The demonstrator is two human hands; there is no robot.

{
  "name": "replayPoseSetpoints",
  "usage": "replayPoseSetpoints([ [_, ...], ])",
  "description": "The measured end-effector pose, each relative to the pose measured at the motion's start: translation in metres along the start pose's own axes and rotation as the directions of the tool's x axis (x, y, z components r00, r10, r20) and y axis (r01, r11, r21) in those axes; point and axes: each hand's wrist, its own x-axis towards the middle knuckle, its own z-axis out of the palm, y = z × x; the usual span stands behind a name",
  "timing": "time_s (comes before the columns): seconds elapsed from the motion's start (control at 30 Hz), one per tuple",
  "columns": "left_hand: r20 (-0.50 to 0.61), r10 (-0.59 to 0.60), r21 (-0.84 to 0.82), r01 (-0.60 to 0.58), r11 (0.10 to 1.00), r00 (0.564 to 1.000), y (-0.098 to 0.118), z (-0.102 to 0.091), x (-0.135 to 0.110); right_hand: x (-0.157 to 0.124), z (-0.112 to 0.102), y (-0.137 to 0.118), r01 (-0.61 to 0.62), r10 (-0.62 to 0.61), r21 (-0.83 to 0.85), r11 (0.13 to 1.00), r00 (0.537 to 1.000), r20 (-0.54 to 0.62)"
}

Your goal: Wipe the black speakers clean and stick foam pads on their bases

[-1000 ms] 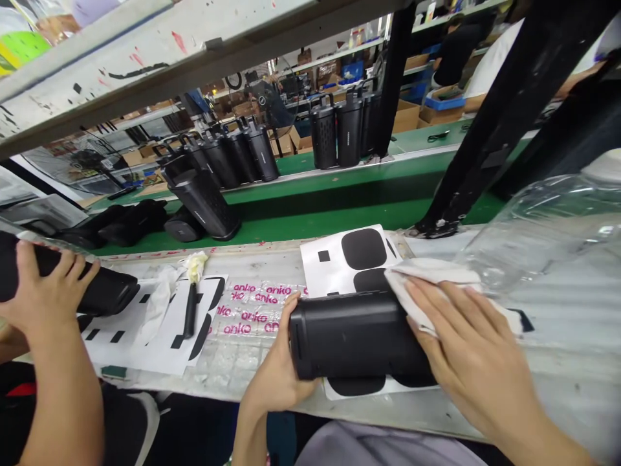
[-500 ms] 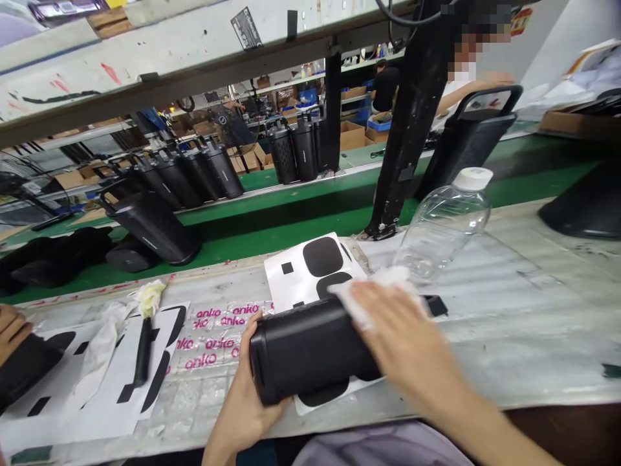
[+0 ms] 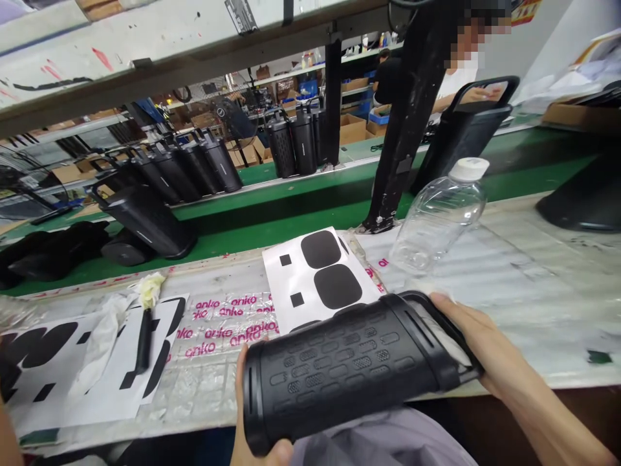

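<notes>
My left hand (image 3: 277,452) grips the base end of a black portable speaker (image 3: 334,369), with the thumb below and the fingers behind. The speaker lies tilted on its side above the table's front edge. Its oblong-dimpled face is turned up toward me. At the other end, my right hand (image 3: 478,330) is closed around the carrying handle (image 3: 439,310). A white cloth (image 3: 439,333) shows through the handle's opening, and some of it is hidden by the hand. Just behind the speaker lies a white sheet of black stickers (image 3: 298,285).
A clear bottle (image 3: 439,217) with a white cap stands behind my right hand. At left, a black-handled brush-like tool (image 3: 144,343) rests on sticker sheets beside a crumpled white cloth (image 3: 99,343). More black speakers (image 3: 145,217) stand along the green conveyor. A co-worker's arm shows behind the post (image 3: 395,129).
The speaker has been turned, so its dimpled face now shows instead of the smooth side. My right hand has moved from wiping its side with the white cloth to its handle end.
</notes>
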Motion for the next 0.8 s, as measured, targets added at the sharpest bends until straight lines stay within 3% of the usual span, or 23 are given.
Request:
replayPoseSetpoints([
  [0.1,-0.103,0.072,-0.055,-0.078,0.995,0.992,0.005,-0.008,0.018,0.002,0.011,-0.006,0.156,-0.156,-0.008,0.988,0.988,0.012],
  [0.23,-0.201,0.129,0.006,-0.131,0.991,0.971,0.007,-0.025,0.054,0.017,0.028,-0.007,0.319,-0.314,-0.126,0.939,0.948,0.060],
  [0.37,-0.277,0.124,0.028,-0.121,0.992,0.953,0.006,-0.030,0.070,0.019,0.030,-0.002,0.329,-0.314,-0.185,0.926,0.943,0.109],
  [0.5,-0.328,0.078,-0.046,-0.098,0.994,0.942,0.001,-0.027,0.070,-0.005,0.020,0.007,0.426,-0.408,-0.153,0.892,0.903,0.135],
  [0.67,-0.348,0.016,-0.123,-0.063,0.990,0.937,-0.004,-0.026,0.070,-0.028,0.020,0.022,0.371,-0.298,-0.209,0.905,0.903,0.309],
  [0.8,-0.345,0.026,-0.099,-0.063,0.993,0.938,0.002,-0.025,0.070,-0.025,0.026,0.028,0.444,-0.352,-0.258,0.858,0.874,0.334],
])
